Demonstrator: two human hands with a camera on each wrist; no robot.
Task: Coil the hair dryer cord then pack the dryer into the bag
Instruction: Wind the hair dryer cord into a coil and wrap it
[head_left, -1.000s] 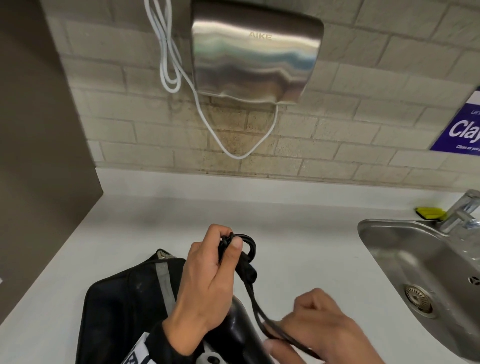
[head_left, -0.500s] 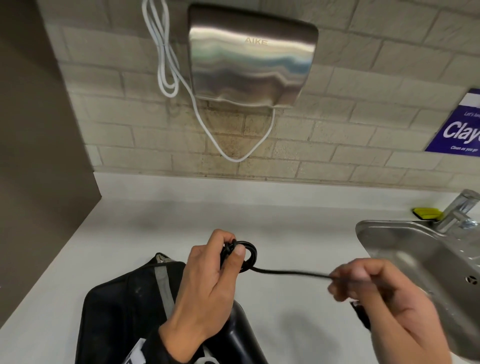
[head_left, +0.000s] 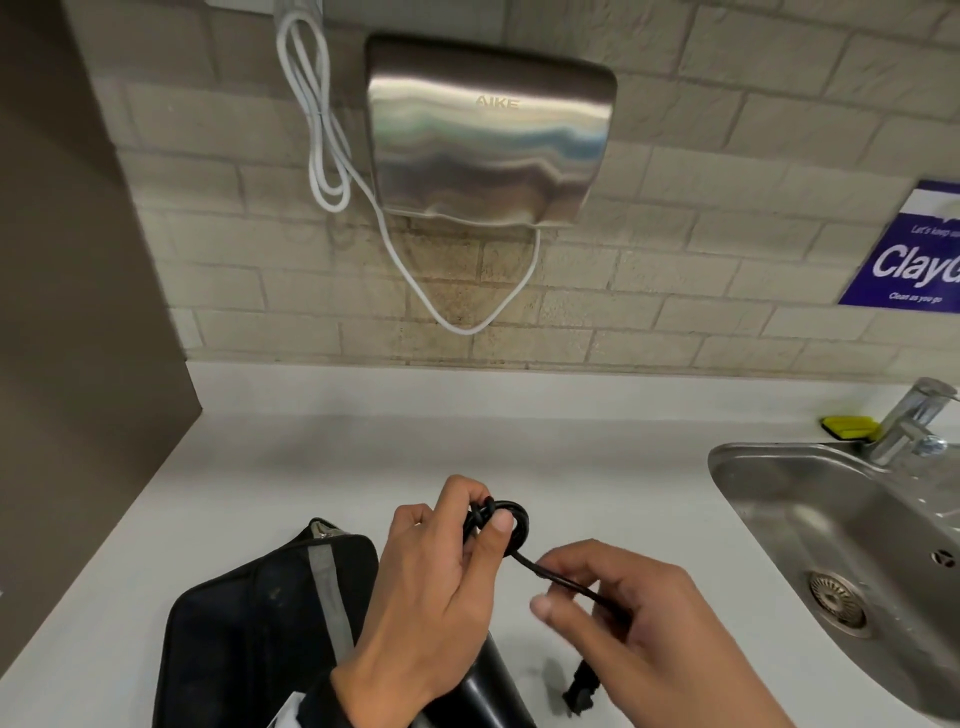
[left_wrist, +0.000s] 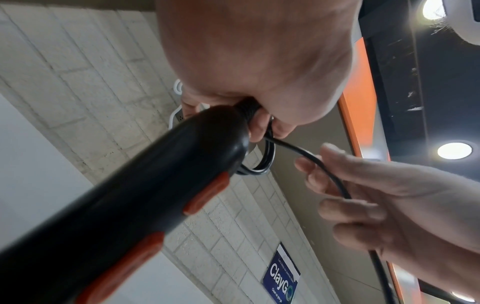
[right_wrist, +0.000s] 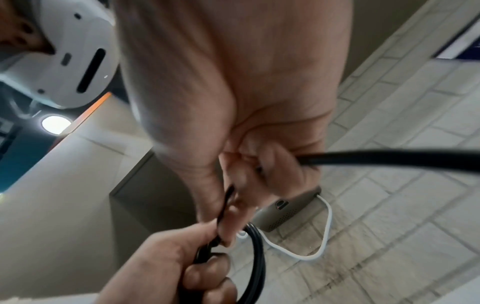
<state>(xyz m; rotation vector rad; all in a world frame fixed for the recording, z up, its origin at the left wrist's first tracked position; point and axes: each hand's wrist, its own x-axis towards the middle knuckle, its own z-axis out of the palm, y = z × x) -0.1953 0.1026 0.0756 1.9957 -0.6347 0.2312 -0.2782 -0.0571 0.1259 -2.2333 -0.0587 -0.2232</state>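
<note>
Black bag (head_left: 249, 639) lies far left on the counter (head_left: 260, 467), not yet packed; can't tell if it's open. Left hand (head_left: 431, 597) is curled round the small coil (head_left: 511, 525) at the base of the hair dryer (left_wrist: 116, 205), thumb pinning the loops, dryer body hanging below over the bag edge. Cord (head_left: 561, 577) runs rt into the right hand (head_left: 660, 639), fingers curled, pinching it. Plug (head_left: 579, 691) dangles below. Judged: coiling partway, a short tail left to wrap; then pack. Sink (head_left: 753, 457) far rt.
</note>
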